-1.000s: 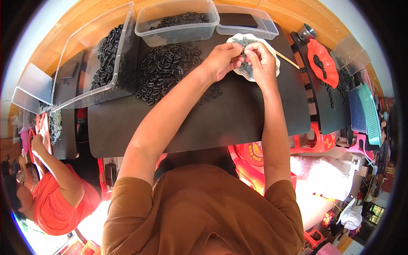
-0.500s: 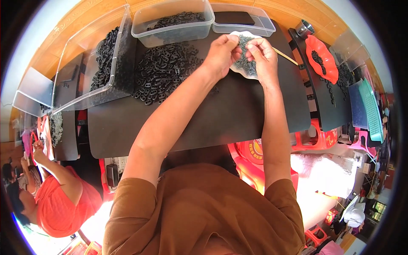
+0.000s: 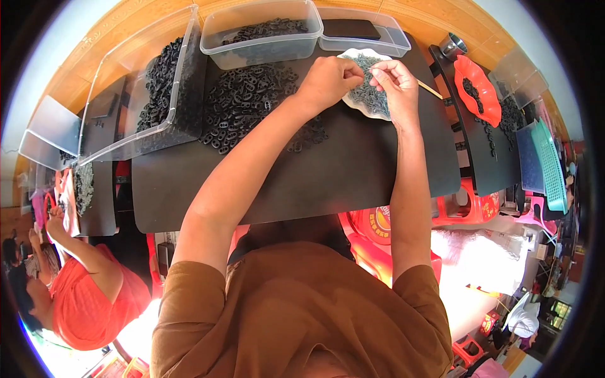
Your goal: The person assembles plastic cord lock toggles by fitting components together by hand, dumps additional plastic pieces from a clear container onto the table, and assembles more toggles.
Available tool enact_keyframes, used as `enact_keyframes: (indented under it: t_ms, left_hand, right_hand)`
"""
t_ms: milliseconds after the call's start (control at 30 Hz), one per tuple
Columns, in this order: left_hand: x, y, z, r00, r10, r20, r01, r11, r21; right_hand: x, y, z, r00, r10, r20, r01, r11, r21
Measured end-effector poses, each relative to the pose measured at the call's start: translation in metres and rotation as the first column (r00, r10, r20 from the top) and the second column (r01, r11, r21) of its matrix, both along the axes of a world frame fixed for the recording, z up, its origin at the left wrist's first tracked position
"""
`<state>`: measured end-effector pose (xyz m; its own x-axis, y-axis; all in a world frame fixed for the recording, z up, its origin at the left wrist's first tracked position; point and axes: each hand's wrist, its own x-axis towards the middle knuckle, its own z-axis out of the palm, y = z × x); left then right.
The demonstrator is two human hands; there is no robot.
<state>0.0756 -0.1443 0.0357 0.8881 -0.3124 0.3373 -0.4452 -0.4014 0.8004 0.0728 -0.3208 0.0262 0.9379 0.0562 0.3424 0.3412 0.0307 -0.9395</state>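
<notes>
Over a white scalloped dish of small grey-green pieces, both my hands are raised close together. My left hand is at the dish's left edge, thumb and fingers pinched; whatever they hold is too small to make out. My right hand is above the dish's right side, its thumb and forefinger also in a pinch. A tiny thing seems to be at those fingertips, but its kind cannot be told. Left of my left hand, black oval parts with holes lie heaped on the dark table.
Clear plastic tubs line the table's back. A large clear bin of black parts is at left. On the right are a stick, a metal cup and a red dish. A person in red sits left.
My left hand has turned so its back faces up more, and its fingertips have moved slightly down and right. My right hand has shifted a little right and down.
</notes>
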Motion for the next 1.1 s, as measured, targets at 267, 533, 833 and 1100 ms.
enact_keyframes:
  t_ms: [267, 533, 833, 1100]
  left_hand:
    - [0.003, -0.001, 0.009, 0.963, 0.040, 0.266, -0.052, 0.998, 0.039]
    - [0.008, 0.001, 0.011, 0.996, -0.034, -0.079, 0.032, 0.999, -0.031]
    - [0.009, 0.003, 0.006, 0.811, -0.309, -0.497, 0.068, 0.894, -0.444]
    - [0.007, 0.005, 0.008, 0.879, -0.350, -0.323, 0.190, 0.880, -0.436]
  right_hand:
    - [-0.002, 0.004, 0.000, 0.999, -0.019, -0.030, 0.015, 0.992, -0.129]
    - [-0.002, 0.002, -0.002, 0.999, 0.021, 0.049, -0.015, 0.992, -0.125]
    - [-0.002, 0.003, -0.003, 0.988, 0.142, 0.069, -0.145, 0.988, 0.048]
    - [0.000, 0.009, -0.005, 0.942, 0.334, 0.035, -0.310, 0.825, 0.472]
